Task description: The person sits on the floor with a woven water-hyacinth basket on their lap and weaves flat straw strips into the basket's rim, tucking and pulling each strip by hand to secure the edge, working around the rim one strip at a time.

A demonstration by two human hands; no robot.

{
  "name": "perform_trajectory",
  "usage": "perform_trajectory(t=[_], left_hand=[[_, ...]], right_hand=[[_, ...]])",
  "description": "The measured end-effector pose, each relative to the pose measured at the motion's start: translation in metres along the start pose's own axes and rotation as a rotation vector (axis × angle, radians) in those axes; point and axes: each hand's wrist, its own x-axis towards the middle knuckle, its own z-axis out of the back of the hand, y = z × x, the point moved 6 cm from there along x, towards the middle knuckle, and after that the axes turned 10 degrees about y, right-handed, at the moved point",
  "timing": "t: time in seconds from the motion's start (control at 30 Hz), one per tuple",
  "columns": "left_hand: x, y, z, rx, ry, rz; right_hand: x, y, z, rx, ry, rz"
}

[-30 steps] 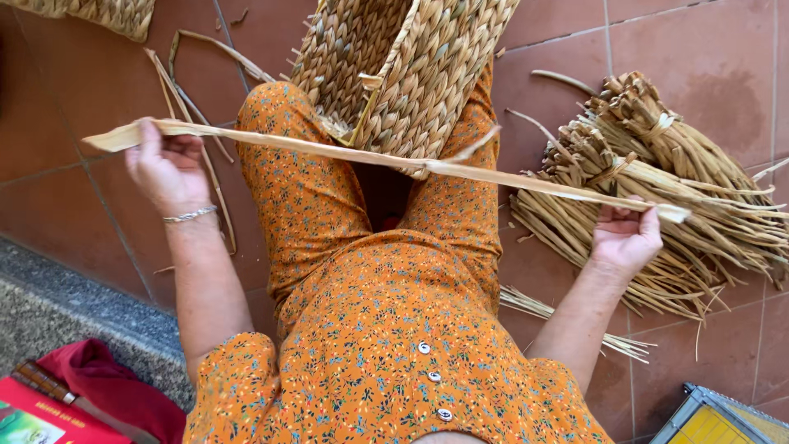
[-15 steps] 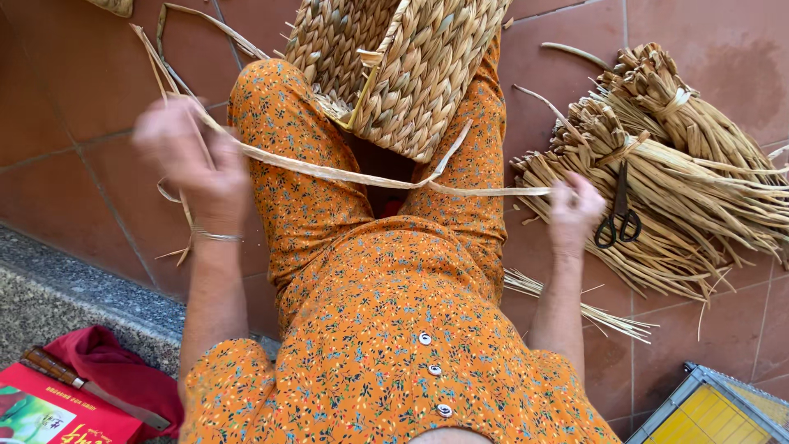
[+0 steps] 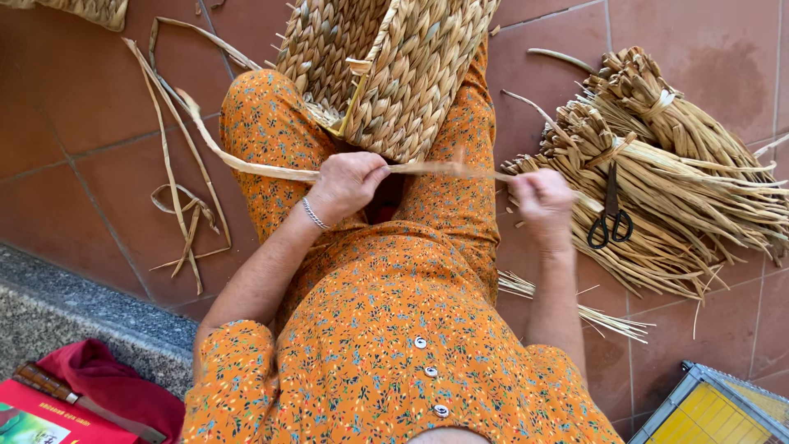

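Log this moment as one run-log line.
left hand: grips reed strip | right hand: grips same strip | woven basket: on lap | scissors: on reed bundles

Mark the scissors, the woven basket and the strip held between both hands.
scissors (image 3: 609, 215): head view, on the pivot and black handles.
woven basket (image 3: 411, 66): head view, on its braided side wall.
strip (image 3: 436, 168): head view, stretch between the hands.

Black scissors (image 3: 609, 220) lie on bundled reeds (image 3: 682, 197); a red cloth (image 3: 99, 382) sits by the grey curb (image 3: 74, 308).
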Motion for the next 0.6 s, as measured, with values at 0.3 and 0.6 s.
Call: perform_trajectory(t=[0.3,0.6], left_hand=[[0.003,-0.001,0.028,-0.327,-0.043,0.133],[-0.003,0.014,0.015,-0.698,0.049,0.162]], right_hand=[[-0.05,-0.173,0.066,-0.228,-0.31,-0.355],[-0.024,-0.06,0.034,-0.533,-0.279,-0.155]])
